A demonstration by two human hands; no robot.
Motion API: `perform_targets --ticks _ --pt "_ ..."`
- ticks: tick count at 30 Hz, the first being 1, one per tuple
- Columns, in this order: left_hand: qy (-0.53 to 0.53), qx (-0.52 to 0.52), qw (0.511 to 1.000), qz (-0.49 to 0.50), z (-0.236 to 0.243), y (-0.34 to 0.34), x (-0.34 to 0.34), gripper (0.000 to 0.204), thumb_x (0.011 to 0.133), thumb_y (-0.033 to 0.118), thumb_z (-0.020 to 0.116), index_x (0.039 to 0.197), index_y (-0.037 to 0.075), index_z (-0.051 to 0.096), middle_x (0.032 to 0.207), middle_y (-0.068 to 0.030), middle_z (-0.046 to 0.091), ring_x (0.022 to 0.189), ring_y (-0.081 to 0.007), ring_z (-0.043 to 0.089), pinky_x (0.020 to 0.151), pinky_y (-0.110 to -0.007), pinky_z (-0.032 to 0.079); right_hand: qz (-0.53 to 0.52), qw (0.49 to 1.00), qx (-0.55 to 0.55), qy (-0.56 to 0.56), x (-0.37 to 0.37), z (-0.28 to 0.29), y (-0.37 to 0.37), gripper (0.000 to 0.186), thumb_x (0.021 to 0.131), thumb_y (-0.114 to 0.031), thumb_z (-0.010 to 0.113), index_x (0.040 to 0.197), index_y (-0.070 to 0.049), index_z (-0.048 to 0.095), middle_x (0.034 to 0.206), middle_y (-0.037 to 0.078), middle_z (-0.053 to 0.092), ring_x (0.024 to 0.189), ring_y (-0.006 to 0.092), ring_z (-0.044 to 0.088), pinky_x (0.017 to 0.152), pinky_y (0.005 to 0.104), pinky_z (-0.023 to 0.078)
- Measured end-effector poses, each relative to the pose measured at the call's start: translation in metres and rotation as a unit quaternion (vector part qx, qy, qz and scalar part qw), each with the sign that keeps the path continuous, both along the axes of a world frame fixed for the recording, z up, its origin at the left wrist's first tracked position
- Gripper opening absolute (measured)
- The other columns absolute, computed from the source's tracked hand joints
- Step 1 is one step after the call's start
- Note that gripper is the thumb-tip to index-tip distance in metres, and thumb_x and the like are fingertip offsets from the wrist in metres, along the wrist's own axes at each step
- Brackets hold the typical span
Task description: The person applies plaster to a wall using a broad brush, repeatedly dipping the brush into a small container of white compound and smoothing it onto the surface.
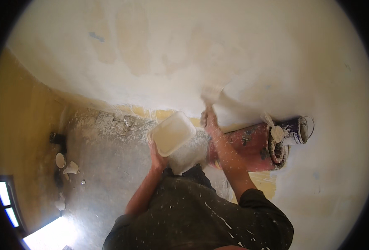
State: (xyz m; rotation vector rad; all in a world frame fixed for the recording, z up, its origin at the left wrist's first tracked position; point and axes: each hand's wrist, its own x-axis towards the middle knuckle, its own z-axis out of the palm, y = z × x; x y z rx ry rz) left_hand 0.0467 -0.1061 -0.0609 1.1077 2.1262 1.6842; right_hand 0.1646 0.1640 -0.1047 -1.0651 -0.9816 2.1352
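My left hand grips the edge of a shallow, pale rectangular tub with rounded corners, tilted in front of my body. Something whitish lines its inside. Up and to the right, my right hand is closed round the handle of a broad paint brush, smeared by motion. The brush's pale head lies against the white-coated wall, which has patchy beige areas. Whether the bristles press on the surface is too blurred to tell.
Beside my right forearm stands a scuffed red drum with a whitish-crusted top. A dark bucket with a wire handle rests by it. White splatter covers the floor along the wall. Broken pale pieces lie at the left.
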Motion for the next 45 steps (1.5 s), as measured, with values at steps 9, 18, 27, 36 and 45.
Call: perform_targets --ticks 9,18,27,36,45 --pt "-0.027 -0.027 0.999 0.01 -0.059 -0.009 -0.005 0.068 0.078 0.006 0.071 0.135 0.0 0.035 0.131 -0.0179 0.044 0.121 -0.0296 0.044 0.102 -0.039 0.035 0.158 0.968 0.193 0.007 0.011 0.005 0.052 0.01 0.091 -0.011 0.05 0.093 -0.008 0.059 0.073 -0.002 0.054 0.064 0.0091 0.054 0.052 0.0212 0.046" --pt "-0.09 0.066 0.994 -0.017 -0.013 0.016 -0.01 0.069 0.08 0.003 0.071 0.137 0.001 0.033 0.129 -0.016 0.046 0.117 -0.0262 0.048 0.093 -0.041 0.046 0.036 0.972 0.2 0.122 -0.006 0.355 0.01 0.028 0.095 -0.03 0.053 0.11 -0.006 0.052 0.067 -0.003 0.046 0.047 0.009 0.041 0.04 0.0214 0.037" --pt "-0.121 0.073 0.989 0.038 -0.002 0.027 0.018 0.062 0.095 0.055 0.036 0.141 0.013 0.031 0.137 -0.0105 0.043 0.121 -0.031 0.047 0.089 -0.049 0.049 0.049 0.987 0.113 0.105 -0.019 0.126 0.036 0.052 0.088 -0.059 0.054 0.106 -0.01 0.052 0.06 -0.007 0.035 0.042 0.0032 0.033 0.035 0.0198 0.027" --pt "-0.085 0.044 0.991 0.089 0.014 0.008 0.04 0.063 0.096 0.055 0.033 0.142 0.012 0.029 0.139 -0.0114 0.04 0.123 -0.0318 0.047 0.09 -0.051 0.048 0.033 0.978 -0.197 0.055 -0.024 -0.077 0.018 0.015 0.088 -0.025 0.056 0.091 -0.01 0.055 0.058 -0.004 0.041 0.039 0.0062 0.036 0.034 0.0204 0.03" --pt "-0.083 0.092 0.991 0.05 0.013 0.03 -0.018 0.06 0.098 0.049 0.034 0.143 0.01 0.026 0.136 -0.0123 0.04 0.123 -0.0309 0.045 0.093 -0.049 0.048 0.145 0.961 -0.035 0.234 -0.028 0.306 0.024 0.03 0.084 -0.014 0.068 0.109 0.0 0.06 0.066 -0.004 0.046 0.048 0.0027 0.042 0.036 0.0154 0.037"
